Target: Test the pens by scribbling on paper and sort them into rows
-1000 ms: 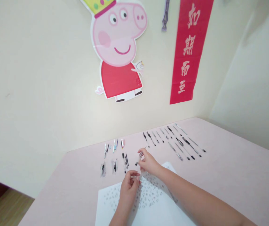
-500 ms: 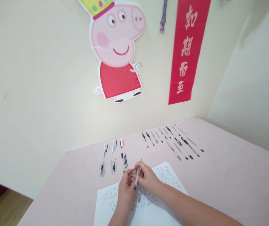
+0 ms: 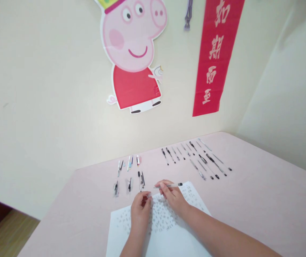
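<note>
My right hand (image 3: 172, 195) pinches a slim pen (image 3: 173, 185) that lies nearly level, its dark end pointing right. My left hand (image 3: 140, 209) is closed beside it, fingertips pinched on a small part I cannot make out. Both hands hover over a white sheet (image 3: 169, 232) covered in small handwritten marks, lying on the pink table (image 3: 249, 207).
A row of several pens (image 3: 195, 157) lies at the back right of the table. Short caps and pen parts (image 3: 128, 175) lie in rows at the back left. A cream wall with a cartoon pig sticker (image 3: 134, 53) and a red banner (image 3: 214, 57) stands behind.
The pen in my right hand has turned from upright to nearly level. My hands have drawn slightly apart.
</note>
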{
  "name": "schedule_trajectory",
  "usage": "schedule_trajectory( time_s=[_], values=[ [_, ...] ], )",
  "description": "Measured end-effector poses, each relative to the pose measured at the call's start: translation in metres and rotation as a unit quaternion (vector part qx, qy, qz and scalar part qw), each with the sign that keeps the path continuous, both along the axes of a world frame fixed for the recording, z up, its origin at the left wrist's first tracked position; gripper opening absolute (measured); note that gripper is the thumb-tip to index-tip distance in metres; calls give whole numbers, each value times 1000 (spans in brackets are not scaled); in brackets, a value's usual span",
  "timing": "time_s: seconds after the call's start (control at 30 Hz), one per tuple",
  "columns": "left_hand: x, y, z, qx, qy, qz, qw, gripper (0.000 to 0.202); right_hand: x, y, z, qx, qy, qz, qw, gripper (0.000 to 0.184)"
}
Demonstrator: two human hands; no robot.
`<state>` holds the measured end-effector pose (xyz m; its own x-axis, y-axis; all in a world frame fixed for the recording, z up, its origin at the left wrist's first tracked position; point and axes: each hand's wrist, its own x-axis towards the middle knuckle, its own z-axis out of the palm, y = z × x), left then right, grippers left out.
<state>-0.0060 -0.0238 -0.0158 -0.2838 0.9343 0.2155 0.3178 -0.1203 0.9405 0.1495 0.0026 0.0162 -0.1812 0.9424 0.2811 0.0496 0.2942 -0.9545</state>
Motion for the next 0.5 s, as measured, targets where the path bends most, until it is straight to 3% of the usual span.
schedule_trajectory(
  time_s=[0.2,0.5],
  values=[
    [0,-1,0,-13,14,-17,1000,18,-4,-1,-1,-38,35,46,998,30],
    [1,-2,5,7,21,-20,1000,17,-7,2,-6,-34,10,34,999,17]
  ],
)
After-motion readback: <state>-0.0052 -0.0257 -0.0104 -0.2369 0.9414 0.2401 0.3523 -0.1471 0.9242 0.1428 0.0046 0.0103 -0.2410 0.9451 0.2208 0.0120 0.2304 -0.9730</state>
